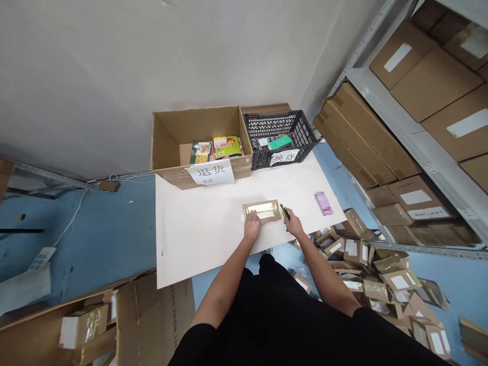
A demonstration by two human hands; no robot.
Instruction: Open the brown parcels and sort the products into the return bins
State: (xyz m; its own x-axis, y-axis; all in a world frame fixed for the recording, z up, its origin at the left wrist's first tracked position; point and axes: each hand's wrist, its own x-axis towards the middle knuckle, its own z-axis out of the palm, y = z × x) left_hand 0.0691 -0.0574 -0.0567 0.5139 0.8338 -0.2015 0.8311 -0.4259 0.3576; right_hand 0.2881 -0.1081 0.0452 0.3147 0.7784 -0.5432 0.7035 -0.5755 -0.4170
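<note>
A small flat cardboard box (275,216) lies on the white table, with shiny gold tape along its top. At its near left edge, my left hand (252,227) grips the box, fingers over the taped top. My right hand (293,223) is closed around a yellow-and-black utility knife (285,212). The knife's tip is close to the box's right end; whether it touches the cardboard I cannot tell. To the right, a blurred-out pink and purple item (323,203) rests on the table.
Behind the work spot stand a large open carton (168,175) with books and a black plastic crate (259,161) with a green item, both bearing paper signs. Shelves of cartons (434,84) rise at right. Opened boxes (375,290) are heaped on the floor; another carton (152,310) sits at lower left.
</note>
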